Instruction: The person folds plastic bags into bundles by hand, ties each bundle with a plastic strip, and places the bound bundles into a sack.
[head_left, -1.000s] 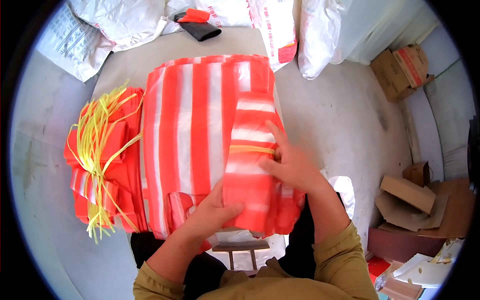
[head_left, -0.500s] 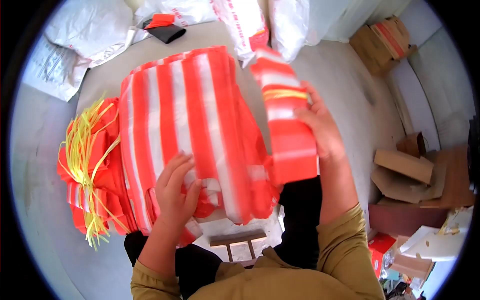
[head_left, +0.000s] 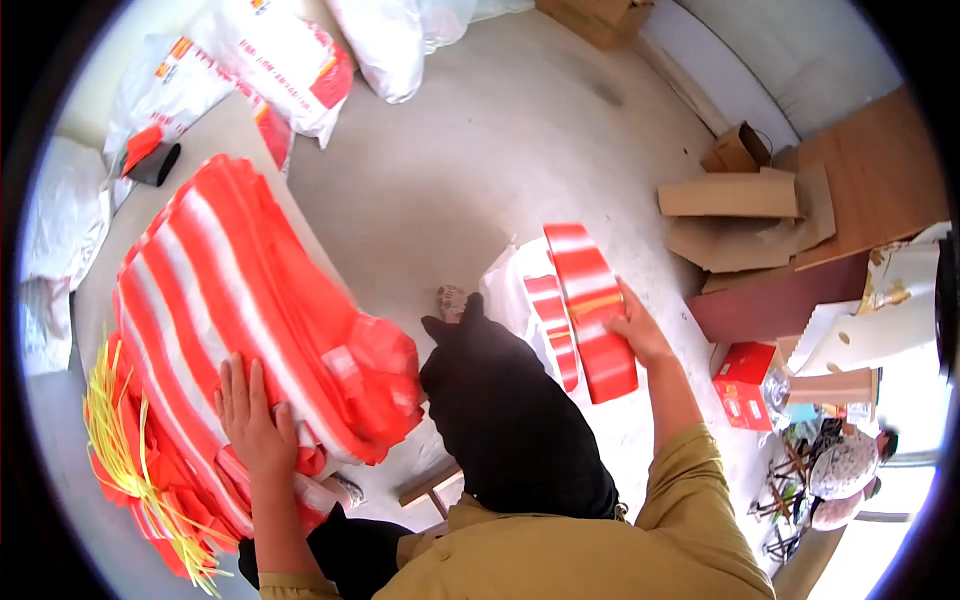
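My left hand (head_left: 258, 425) lies flat with spread fingers on a large stack of red and white striped plastic bags (head_left: 190, 300). Off to the right, my right hand (head_left: 640, 325) grips a folded striped bundle (head_left: 590, 310) with a yellow band round its middle. Just beside that bundle, a white sack (head_left: 518, 285) on the floor has another red and white striped bundle (head_left: 552, 325) at its opening. Yellow ties (head_left: 135, 455) lie over red bags at the lower left.
White printed sacks (head_left: 275, 65) stand behind the table (head_left: 245, 135). A black and red roll (head_left: 152, 160) rests on the table. Open cardboard boxes (head_left: 745, 215) and a red box (head_left: 745, 385) are at the right. Beyond them, people (head_left: 845, 470) appear at the lower right.
The view has turned right. My right hand has lifted the banded bundle off the stack and carried it right, over to the white sack. My left hand has let go of it and rests on the stack.
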